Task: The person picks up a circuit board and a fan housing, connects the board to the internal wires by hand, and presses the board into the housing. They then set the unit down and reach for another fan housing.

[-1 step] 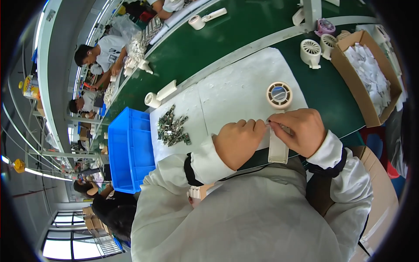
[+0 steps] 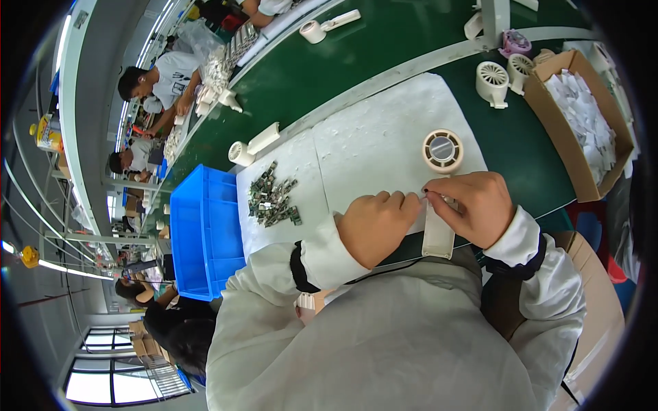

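Observation:
A cream handheld-fan housing lies in front of me, its round ringed head (image 2: 443, 151) on the white sheet and its open handle trough (image 2: 438, 240) reaching toward my body. Over the handle, just below the head, both hands meet with fingertips nearly touching. My left hand (image 2: 379, 227) is closed, its fingers curled and thumb side hidden. My right hand (image 2: 478, 207) pinches with thumb and forefinger. A tiny dark tip shows between the fingertips; what either hand grips is too small to name.
Left on the white sheet (image 2: 370, 137) is a pile of small circuit boards (image 2: 273, 198), beside a blue bin (image 2: 205, 233). At right stand fan housings (image 2: 491, 83) and a cardboard box (image 2: 563, 130) of white pieces. A metal rail (image 2: 384, 79) crosses behind; co-workers sit at far left.
The bench scene sits slightly shifted in the picture. Both hands keep nearly the same pose at the handle, with only slight fingertip movement.

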Motion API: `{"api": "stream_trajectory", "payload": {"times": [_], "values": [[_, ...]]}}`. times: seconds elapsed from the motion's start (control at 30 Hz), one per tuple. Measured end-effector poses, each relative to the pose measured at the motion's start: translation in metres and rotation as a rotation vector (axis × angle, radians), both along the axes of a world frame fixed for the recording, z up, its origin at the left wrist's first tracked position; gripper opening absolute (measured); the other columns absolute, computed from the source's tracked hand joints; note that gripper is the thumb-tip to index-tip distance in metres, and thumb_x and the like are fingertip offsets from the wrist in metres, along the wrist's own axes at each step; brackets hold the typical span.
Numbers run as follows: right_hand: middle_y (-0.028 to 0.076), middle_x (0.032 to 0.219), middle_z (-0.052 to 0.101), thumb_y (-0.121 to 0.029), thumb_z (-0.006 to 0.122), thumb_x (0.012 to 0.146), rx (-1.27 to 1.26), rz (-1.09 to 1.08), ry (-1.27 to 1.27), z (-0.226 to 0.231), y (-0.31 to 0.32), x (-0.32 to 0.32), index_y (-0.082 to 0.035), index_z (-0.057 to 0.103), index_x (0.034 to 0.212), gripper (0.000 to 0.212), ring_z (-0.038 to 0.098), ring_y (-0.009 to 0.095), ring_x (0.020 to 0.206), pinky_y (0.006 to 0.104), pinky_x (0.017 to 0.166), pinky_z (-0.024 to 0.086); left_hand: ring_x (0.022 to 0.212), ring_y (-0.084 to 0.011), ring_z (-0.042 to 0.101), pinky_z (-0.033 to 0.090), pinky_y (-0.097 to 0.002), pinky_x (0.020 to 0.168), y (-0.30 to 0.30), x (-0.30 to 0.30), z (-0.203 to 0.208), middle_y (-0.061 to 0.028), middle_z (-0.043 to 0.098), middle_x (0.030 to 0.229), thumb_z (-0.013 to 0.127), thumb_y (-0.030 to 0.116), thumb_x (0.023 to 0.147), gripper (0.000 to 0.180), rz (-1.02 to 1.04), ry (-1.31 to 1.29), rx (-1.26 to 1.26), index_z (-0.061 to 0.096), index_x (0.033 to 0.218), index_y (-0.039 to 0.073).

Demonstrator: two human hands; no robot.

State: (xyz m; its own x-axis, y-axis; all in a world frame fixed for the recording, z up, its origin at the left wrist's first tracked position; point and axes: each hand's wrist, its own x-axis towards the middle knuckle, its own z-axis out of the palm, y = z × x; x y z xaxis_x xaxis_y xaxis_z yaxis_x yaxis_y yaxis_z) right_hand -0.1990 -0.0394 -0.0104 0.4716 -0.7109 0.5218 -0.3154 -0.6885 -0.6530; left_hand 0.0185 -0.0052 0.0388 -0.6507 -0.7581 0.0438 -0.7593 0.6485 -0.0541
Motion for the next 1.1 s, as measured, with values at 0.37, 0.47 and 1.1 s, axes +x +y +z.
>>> {"api": "stream_trajectory", "payload": {"times": [0.37, 0.47, 1.1], "values": [[0.013, 0.075, 0.070, -0.009, 0.077, 0.084, 0.234, -0.094, -0.057, -0.002, 0.006, 0.005, -0.004, 0.076, 0.092, 0.009, 0.055, 0.017, 0.046, 0.0294, 0.047, 0.043, 0.094, -0.0370, 0.068, 0.057, -0.0416, 0.079, -0.006, 0.150, 0.025, -0.0163, 0.069, 0.106, 0.073, 0.009, 0.086, 0.027, 0.487, -0.065, 0.036, 0.067, 0.112, 0.004], [0.012, 0.075, 0.070, -0.008, 0.078, 0.083, 0.257, -0.118, -0.087, -0.004, 0.006, 0.003, -0.005, 0.077, 0.090, 0.008, 0.052, 0.016, 0.046, 0.0287, 0.047, 0.041, 0.094, -0.0393, 0.068, 0.056, -0.0435, 0.081, -0.013, 0.166, 0.017, -0.0173, 0.069, 0.105, 0.072, 0.008, 0.085, 0.028, 0.483, -0.156, 0.105, 0.067, 0.111, 0.003], [0.007, 0.076, 0.072, -0.013, 0.081, 0.079, 0.204, -0.176, -0.128, -0.006, -0.005, -0.004, -0.008, 0.077, 0.090, 0.013, 0.057, 0.019, 0.050, 0.0309, 0.051, 0.047, 0.104, -0.0169, 0.068, 0.054, -0.0300, 0.095, -0.043, -0.009, -0.033, -0.0109, 0.070, 0.116, 0.067, -0.002, 0.095, 0.031, 0.300, 1.317, 0.703, 0.063, 0.126, -0.003]]}}
